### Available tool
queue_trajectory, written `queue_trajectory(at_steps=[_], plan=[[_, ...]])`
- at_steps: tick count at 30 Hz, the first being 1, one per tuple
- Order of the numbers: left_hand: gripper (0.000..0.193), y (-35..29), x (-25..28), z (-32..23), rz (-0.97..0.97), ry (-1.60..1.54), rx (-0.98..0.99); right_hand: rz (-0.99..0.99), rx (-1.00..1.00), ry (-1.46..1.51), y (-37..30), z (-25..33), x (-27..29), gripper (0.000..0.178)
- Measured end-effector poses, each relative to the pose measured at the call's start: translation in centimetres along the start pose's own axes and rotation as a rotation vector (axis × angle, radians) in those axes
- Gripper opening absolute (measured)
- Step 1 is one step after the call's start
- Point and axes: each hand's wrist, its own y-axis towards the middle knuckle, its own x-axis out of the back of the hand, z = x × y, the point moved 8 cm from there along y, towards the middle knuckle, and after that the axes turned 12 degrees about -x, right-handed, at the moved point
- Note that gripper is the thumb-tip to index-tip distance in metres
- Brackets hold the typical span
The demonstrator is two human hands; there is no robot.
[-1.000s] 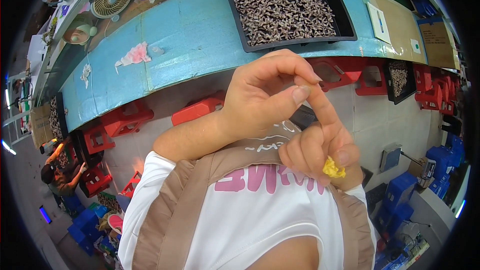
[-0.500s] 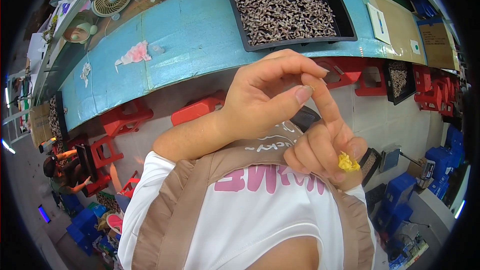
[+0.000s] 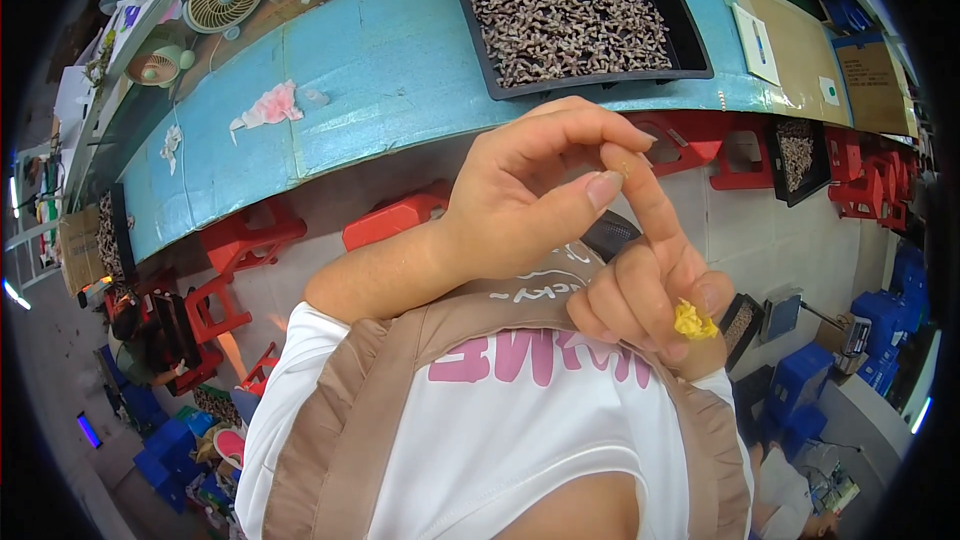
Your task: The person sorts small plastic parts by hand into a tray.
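Observation:
In front of my chest, my left hand [image 3: 530, 180] curves over to my right hand [image 3: 650, 290]. Its thumb and index finger close in a pinch around the tip of my right index finger. A tiny yellowish speck seems to lie at that fingertip, too small to name. My right index finger points up, while the other right fingers curl inward. A crumpled yellow lump [image 3: 694, 321] sticks out of the curled right hand beside the thumb; its kind is unclear.
Beyond my hands a blue-topped table [image 3: 390, 70] carries a black tray [image 3: 600, 88] of small brownish knobbly pieces. A pink-and-white cloth [image 3: 272, 108] lies to its left, a white pad [image 3: 756, 45] to its right. Red stools [image 3: 395, 218] stand below. A person [image 3: 135, 345] sits at the left.
My hands have barely moved; the yellow lump has shifted slightly. The person at the left has leaned down, and another person has come into view at the lower right.

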Motion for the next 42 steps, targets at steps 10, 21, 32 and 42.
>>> queue_trajectory(at_steps=[10,21,32,42], plan=[[0.025,-0.1,0.2,-0.7,0.022,0.149,-0.060,0.058,-0.014,0.013,-0.2,-0.5,-0.1,0.086],[0.016,-0.1,0.0,0.4,0.049,0.035,-0.043,-0.169,0.046,-0.105,-0.7,-0.8,0.1,0.087],[0.021,1.1,0.0,0.5,0.073,0.167,-0.001,-0.170,0.095,-0.094,-0.8,0.3,0.7,0.089],[0.028,1.6,-0.3,0.2,0.219,0.234,0.017,-0.050,0.094,-0.036,-0.6,0.8,0.5,0.087]])
